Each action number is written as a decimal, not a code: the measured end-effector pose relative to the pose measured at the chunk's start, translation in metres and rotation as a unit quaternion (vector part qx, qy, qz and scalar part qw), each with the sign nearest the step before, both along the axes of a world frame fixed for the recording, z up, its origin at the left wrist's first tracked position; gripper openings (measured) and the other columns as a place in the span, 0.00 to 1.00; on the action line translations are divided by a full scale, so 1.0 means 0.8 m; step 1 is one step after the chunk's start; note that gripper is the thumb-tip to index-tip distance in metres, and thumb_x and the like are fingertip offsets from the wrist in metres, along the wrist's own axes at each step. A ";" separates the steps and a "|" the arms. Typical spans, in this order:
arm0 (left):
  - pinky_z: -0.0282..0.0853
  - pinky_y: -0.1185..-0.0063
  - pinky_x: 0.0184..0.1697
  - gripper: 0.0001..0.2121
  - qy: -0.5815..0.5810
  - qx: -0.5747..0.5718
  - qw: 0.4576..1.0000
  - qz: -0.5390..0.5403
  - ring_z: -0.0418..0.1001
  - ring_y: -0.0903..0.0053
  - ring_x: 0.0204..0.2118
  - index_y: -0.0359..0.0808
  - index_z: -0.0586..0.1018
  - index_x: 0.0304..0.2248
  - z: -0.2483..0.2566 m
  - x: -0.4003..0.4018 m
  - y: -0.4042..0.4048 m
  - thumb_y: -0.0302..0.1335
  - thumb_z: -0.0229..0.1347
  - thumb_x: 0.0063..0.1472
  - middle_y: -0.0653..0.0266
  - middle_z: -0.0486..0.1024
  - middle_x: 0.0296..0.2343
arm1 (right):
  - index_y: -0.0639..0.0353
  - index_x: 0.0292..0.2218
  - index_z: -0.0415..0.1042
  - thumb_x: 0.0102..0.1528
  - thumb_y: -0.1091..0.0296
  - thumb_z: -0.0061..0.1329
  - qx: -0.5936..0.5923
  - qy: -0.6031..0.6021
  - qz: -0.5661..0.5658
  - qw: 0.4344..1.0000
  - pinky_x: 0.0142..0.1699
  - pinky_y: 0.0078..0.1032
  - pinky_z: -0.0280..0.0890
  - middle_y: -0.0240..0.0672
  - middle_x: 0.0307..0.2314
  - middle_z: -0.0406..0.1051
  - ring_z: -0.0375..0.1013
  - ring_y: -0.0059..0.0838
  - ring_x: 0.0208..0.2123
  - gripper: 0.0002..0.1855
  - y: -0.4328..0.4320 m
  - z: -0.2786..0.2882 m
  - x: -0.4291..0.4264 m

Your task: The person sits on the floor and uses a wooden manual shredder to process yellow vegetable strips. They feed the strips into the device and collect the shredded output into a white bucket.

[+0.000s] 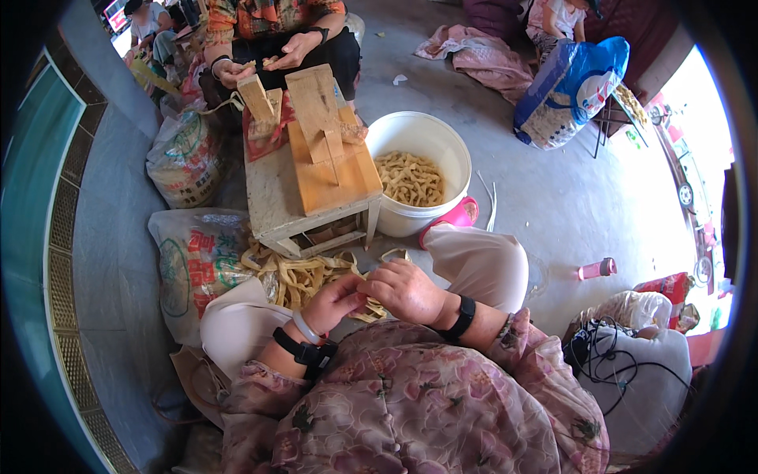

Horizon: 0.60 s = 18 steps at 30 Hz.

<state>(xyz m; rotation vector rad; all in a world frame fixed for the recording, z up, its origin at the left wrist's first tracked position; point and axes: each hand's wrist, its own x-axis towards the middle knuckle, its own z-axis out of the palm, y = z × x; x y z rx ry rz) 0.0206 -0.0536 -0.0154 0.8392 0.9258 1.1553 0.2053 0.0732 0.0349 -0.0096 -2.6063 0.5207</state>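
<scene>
My left hand (334,302) and my right hand (402,290) meet in front of my lap, fingers bent and fingertips close together. A tan strip (395,253) loops up behind my right hand; whether it runs into my fingers is hard to tell. Beneath and beyond my hands lies a heap of long tan strips (296,278). Past it stands a low wooden stool (269,204) bearing a varnished board (349,189) with an upright wooden block (314,106) on it. Right of the stool, a white bucket (456,154) holds many short, knotted tan pieces (411,178).
A printed plastic sack (195,266) leans left of the strips, another sack (186,160) behind it. Across the stool sits a co-worker (278,35) with small pieces in both hands. A pink bottle (597,269) lies on the floor at right, near a grey cushioned seat (651,379) with black cables.
</scene>
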 end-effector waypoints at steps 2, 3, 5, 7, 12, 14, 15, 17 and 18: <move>0.66 0.86 0.37 0.04 0.012 0.019 1.000 0.005 0.68 0.88 0.32 0.35 0.72 0.38 0.005 -0.003 0.003 0.25 0.52 0.66 0.74 0.72 0.30 | 0.59 0.39 0.70 0.45 0.69 0.49 -0.007 0.022 -0.010 1.000 0.38 0.31 0.66 0.34 0.29 0.69 0.71 0.37 0.31 0.17 0.001 -0.004 -0.005; 0.66 0.86 0.35 0.04 0.025 0.025 0.999 0.021 0.68 0.88 0.31 0.35 0.73 0.38 0.004 -0.001 0.003 0.25 0.53 0.66 0.74 0.72 0.29 | 0.59 0.39 0.70 0.45 0.69 0.49 -0.011 0.034 -0.012 0.999 0.38 0.30 0.66 0.34 0.29 0.69 0.71 0.37 0.31 0.17 0.001 -0.006 -0.007; 0.65 0.86 0.33 0.04 0.051 0.035 0.997 0.051 0.68 0.88 0.29 0.35 0.73 0.36 0.002 0.002 0.002 0.26 0.53 0.66 0.74 0.72 0.28 | 0.57 0.38 0.71 0.45 0.69 0.50 -0.006 0.049 -0.020 0.999 0.37 0.30 0.65 0.33 0.28 0.69 0.70 0.36 0.31 0.15 0.000 -0.006 -0.009; 0.64 0.86 0.32 0.03 0.136 0.071 0.986 0.066 0.67 0.88 0.28 0.35 0.73 0.36 -0.004 0.004 0.002 0.25 0.52 0.66 0.74 0.71 0.27 | 0.56 0.37 0.72 0.45 0.70 0.50 0.000 0.060 -0.039 0.997 0.37 0.30 0.65 0.31 0.27 0.69 0.70 0.34 0.30 0.14 0.003 -0.005 -0.005; 0.63 0.86 0.31 0.07 0.195 0.044 0.976 0.089 0.66 0.87 0.27 0.34 0.73 0.33 0.009 0.012 0.008 0.28 0.51 0.67 0.74 0.69 0.23 | 0.53 0.31 0.72 0.43 0.72 0.53 0.009 0.075 -0.121 0.990 0.34 0.30 0.64 0.29 0.24 0.69 0.70 0.33 0.28 0.10 0.029 -0.007 0.002; 0.61 0.86 0.31 0.08 0.164 0.024 0.982 0.092 0.65 0.87 0.26 0.33 0.73 0.32 0.013 0.015 0.011 0.30 0.49 0.67 0.73 0.68 0.21 | 0.54 0.33 0.72 0.43 0.73 0.53 0.012 0.110 -0.152 0.982 0.31 0.31 0.63 0.29 0.21 0.68 0.69 0.33 0.24 0.11 0.041 -0.016 0.003; 0.61 0.86 0.30 0.09 0.110 0.000 0.990 0.091 0.65 0.86 0.25 0.33 0.73 0.31 0.010 0.014 0.013 0.30 0.48 0.67 0.73 0.68 0.22 | 0.55 0.34 0.72 0.44 0.73 0.53 0.018 0.110 -0.168 0.979 0.31 0.31 0.63 0.29 0.21 0.68 0.68 0.33 0.23 0.12 0.044 -0.021 0.004; 0.60 0.86 0.30 0.09 -0.001 -0.046 0.995 0.086 0.65 0.84 0.24 0.33 0.73 0.31 0.003 0.013 0.016 0.29 0.48 0.66 0.71 0.69 0.23 | 0.57 0.37 0.72 0.44 0.74 0.52 0.030 0.109 -0.200 0.973 0.30 0.31 0.62 0.29 0.20 0.67 0.68 0.32 0.22 0.15 0.045 -0.027 0.007; 0.61 0.86 0.32 0.08 -0.077 -0.029 0.990 0.114 0.65 0.84 0.25 0.33 0.73 0.31 0.006 0.014 0.017 0.29 0.48 0.65 0.70 0.69 0.23 | 0.59 0.44 0.70 0.46 0.73 0.51 0.058 0.087 -0.184 0.977 0.28 0.31 0.61 0.28 0.19 0.66 0.68 0.31 0.21 0.21 0.042 -0.022 0.007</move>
